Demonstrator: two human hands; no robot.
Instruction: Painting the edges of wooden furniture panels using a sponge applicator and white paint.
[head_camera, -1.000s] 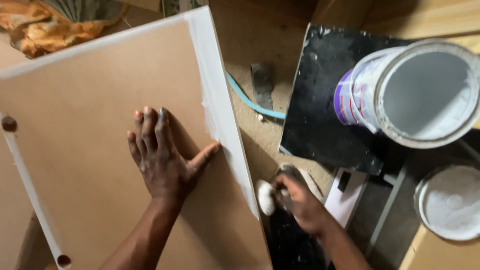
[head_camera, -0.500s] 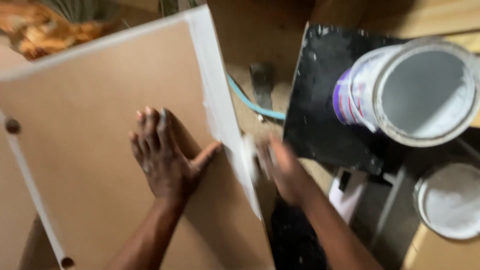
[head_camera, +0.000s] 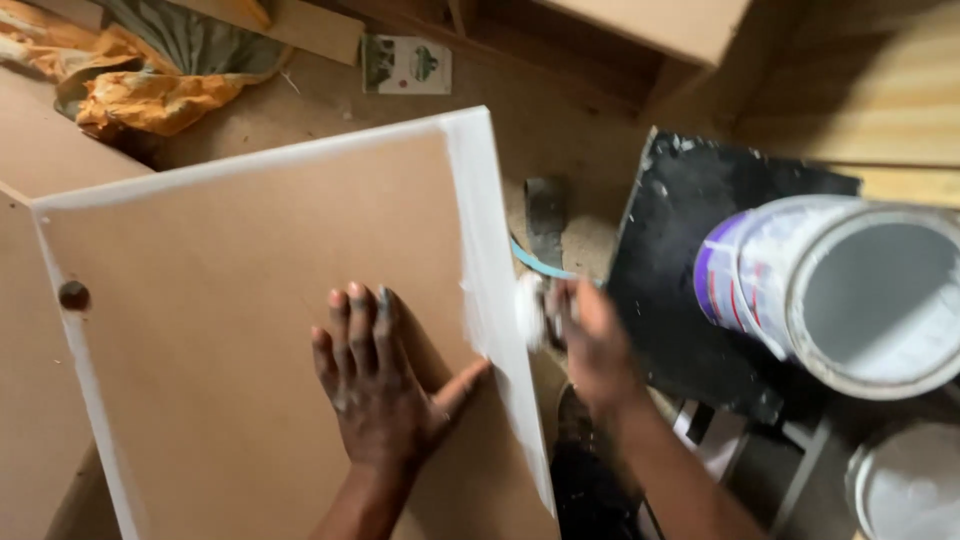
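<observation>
- Dusty workshop floor (head_camera: 560, 130) lay under everything, with an orange cloth (head_camera: 130, 95) bunched beyond the far left corner of the brown board (head_camera: 230, 320).
- That board, the largest thing in view, lay flat; its right edge and top edge were already coated white, the left edge carried a thinner white strip, and the broad face was bare brown. The near edge was out of view.
- Right of the board stood an open paint bucket (head_camera: 850, 300) on a black sheet (head_camera: 700, 250), its lid (head_camera: 905, 480) just nearer the camera.
- Left hand (head_camera: 385, 385) pressed flat on the board's face, fingers spread, gripping nothing.
- Right hand (head_camera: 590, 340), blurred, was closed around a small white applicator (head_camera: 530, 310) touching the board's right edge, partway along it.
</observation>
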